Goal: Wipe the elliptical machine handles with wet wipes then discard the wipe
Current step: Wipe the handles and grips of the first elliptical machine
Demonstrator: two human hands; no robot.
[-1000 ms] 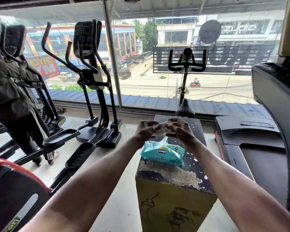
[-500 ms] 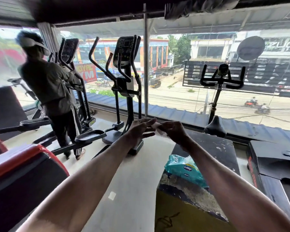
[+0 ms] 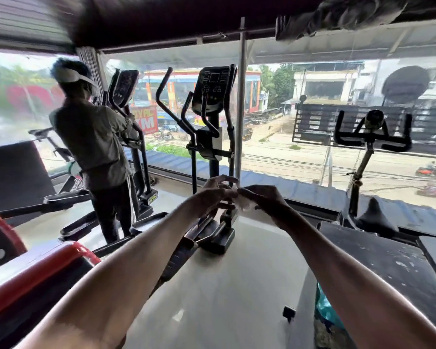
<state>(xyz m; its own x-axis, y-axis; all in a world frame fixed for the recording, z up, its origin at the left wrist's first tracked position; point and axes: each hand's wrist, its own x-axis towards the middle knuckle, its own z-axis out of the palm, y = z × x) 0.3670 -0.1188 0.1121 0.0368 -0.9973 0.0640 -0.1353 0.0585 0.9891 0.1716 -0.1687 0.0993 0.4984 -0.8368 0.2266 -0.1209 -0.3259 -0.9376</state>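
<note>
As view swings left, left hand [image 3: 215, 195] and right hand [image 3: 266, 200] still pinching wipe [image 3: 245, 202]; pack [image 3: 325, 308] now lower right.

You're standing in a gym. Straight beyond your left hand [image 3: 217, 195] rises an elliptical machine [image 3: 213, 127] with a console and long curved handles. Further left, a second elliptical [image 3: 126, 102] has a person [image 3: 96, 147] standing on its pedals. Beyond your right hand [image 3: 262, 201], off to the right, an exercise bike [image 3: 370, 139] faces the wide window [image 3: 287, 157] over a street. Near your left forearm sits a red-trimmed machine [image 3: 35, 268].
</note>
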